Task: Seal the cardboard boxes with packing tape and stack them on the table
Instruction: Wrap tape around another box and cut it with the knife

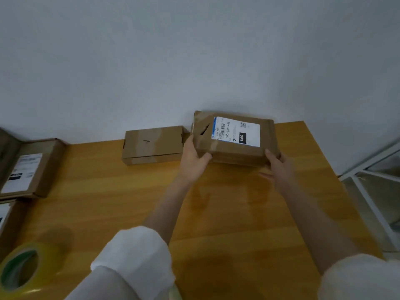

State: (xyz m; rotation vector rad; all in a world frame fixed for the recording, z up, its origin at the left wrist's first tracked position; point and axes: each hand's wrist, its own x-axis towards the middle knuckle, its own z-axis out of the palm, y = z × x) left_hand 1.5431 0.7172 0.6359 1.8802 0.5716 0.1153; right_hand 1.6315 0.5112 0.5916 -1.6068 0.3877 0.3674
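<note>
A flat cardboard box with a white shipping label [234,137] is at the far right of the wooden table [108,191], against the wall. It seems to rest on another box beneath it. My left hand [193,158] grips its near left corner and my right hand [279,164] holds its near right corner. A plain sealed cardboard box [152,145] lies just left of it by the wall. A roll of yellowish packing tape [20,269] lies at the near left corner.
Two more labelled cardboard boxes sit at the left edge, one [28,167] further back and one [6,215] partly cut off. A white metal frame with glass [372,191] stands past the table's right edge. The grey wall [194,61] backs the table.
</note>
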